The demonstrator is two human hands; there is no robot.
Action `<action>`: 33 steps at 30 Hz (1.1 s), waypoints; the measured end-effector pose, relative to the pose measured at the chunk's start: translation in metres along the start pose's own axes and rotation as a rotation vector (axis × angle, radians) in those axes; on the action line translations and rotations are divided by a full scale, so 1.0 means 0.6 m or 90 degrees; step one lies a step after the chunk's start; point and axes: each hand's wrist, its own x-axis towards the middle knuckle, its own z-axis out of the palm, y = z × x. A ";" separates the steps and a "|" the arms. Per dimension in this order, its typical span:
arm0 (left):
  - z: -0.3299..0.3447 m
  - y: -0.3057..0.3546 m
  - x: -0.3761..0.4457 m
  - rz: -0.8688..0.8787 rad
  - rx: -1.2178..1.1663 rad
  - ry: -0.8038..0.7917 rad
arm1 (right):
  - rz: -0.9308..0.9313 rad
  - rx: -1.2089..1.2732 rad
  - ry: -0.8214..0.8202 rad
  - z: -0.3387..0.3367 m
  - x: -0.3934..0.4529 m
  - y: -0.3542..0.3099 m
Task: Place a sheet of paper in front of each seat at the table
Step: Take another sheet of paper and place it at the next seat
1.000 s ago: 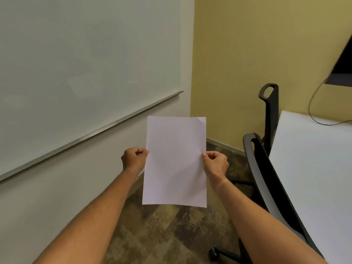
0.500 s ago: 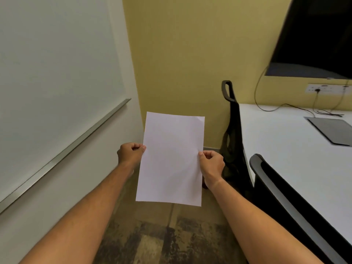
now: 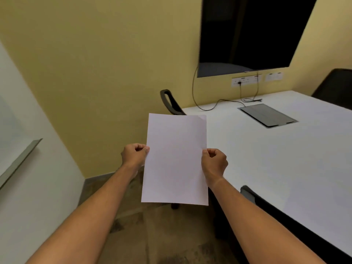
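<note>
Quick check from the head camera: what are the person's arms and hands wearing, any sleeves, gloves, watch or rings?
Both forearms are bare up to the frame edge, no sleeves showing. The left hand and right hand wear no gloves. No watch, band or ring shows on the visible sides.

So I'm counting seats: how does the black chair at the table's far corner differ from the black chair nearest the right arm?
The far black chair shows only its looped top beyond the white sheet of paper; the near black chair shows a long back edge along the white table. The far one stands by the yellow wall, the near one close to the right hand. Both are black and pushed up to the table.
</note>
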 end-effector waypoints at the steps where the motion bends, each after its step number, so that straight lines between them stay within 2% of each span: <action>1: 0.022 0.008 0.024 0.006 -0.004 -0.015 | 0.004 0.001 0.024 0.006 0.020 -0.002; 8: 0.179 0.062 0.136 0.041 0.006 -0.136 | 0.042 -0.024 0.209 0.015 0.137 -0.018; 20: 0.415 0.171 0.313 0.115 -0.024 -0.355 | 0.046 -0.051 0.437 0.015 0.345 -0.051; 26: 0.503 0.220 0.390 0.140 -0.034 -0.436 | 0.035 -0.043 0.499 0.026 0.419 -0.067; 33: 0.617 0.244 0.449 0.134 -0.038 -0.479 | 0.017 -0.030 0.528 0.024 0.514 -0.064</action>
